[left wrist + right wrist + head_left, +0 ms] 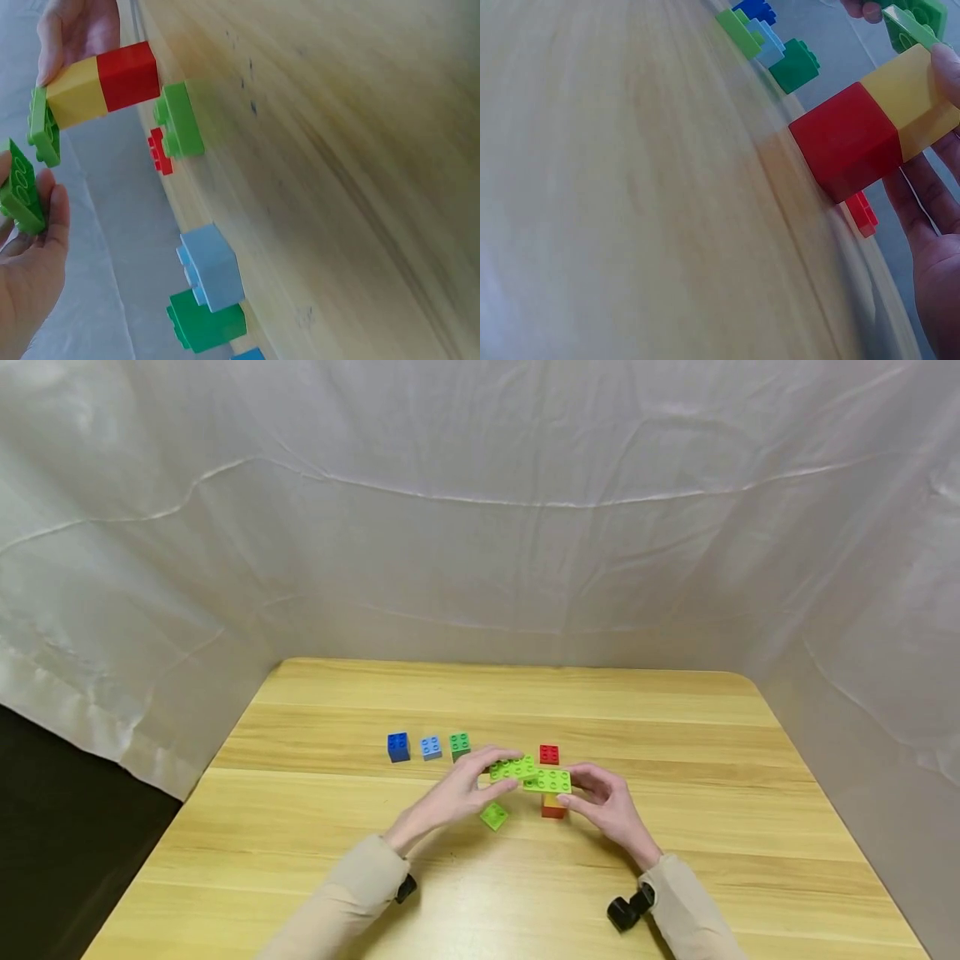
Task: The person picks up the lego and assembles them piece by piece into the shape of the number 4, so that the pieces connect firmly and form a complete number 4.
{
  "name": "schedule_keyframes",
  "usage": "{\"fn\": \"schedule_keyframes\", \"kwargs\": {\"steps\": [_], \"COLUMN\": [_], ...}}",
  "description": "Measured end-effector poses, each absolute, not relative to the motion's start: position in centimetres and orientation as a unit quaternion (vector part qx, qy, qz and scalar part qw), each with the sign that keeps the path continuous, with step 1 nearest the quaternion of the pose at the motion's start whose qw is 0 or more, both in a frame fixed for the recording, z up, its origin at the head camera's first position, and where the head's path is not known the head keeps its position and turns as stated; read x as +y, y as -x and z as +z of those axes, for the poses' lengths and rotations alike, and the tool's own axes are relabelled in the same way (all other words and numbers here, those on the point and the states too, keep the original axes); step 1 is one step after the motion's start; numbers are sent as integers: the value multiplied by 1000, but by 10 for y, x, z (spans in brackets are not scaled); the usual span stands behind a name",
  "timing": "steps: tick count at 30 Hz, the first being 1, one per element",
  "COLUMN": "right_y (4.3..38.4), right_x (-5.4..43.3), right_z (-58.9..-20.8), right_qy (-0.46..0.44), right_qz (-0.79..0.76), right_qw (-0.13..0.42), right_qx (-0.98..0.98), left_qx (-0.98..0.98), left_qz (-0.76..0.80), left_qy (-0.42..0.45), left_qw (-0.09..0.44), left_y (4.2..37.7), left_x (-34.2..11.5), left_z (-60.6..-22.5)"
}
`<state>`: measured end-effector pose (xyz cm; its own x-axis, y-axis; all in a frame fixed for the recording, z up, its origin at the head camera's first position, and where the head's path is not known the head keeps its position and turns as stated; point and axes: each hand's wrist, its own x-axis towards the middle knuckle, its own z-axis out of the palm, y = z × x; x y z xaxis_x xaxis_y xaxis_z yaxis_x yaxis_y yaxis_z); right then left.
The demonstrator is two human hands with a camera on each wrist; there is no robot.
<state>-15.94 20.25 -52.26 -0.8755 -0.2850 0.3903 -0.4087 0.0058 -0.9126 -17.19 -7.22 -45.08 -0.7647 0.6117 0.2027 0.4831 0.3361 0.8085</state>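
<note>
My left hand (457, 793) pinches a lime-green eight-stud brick (514, 767) between thumb and fingers. Tilted in that grip, the brick shows its hollow underside in the left wrist view. At the right, my right hand (611, 806) holds a small stack: another lime-green brick (548, 781) lies across the top, a yellow brick (77, 92) is below it and a red brick (128, 76) is at the bottom. The top brick sticks out to the left of the stack, close to the brick in my left hand. Whether those two touch is hard to tell.
On the wooden table (480, 893) a small lime-green brick (493, 816) lies between my hands. Farther back stand a dark blue brick (398, 747), a light blue brick (431, 747), a green brick (460, 744) and a red brick (549, 754). Pale sheeting (480, 568) hangs behind.
</note>
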Motion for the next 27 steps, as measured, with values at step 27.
{"fn": "schedule_keyframes", "kwargs": {"steps": [27], "right_y": [160], "right_x": [203], "right_z": [-524], "right_qy": [-252], "right_qz": [660], "right_qw": [50], "right_qx": [-706], "left_qx": [812], "left_qz": [491], "left_qy": [-312], "left_qw": [41], "left_y": [171], "left_x": [-53], "left_z": [-458]}}
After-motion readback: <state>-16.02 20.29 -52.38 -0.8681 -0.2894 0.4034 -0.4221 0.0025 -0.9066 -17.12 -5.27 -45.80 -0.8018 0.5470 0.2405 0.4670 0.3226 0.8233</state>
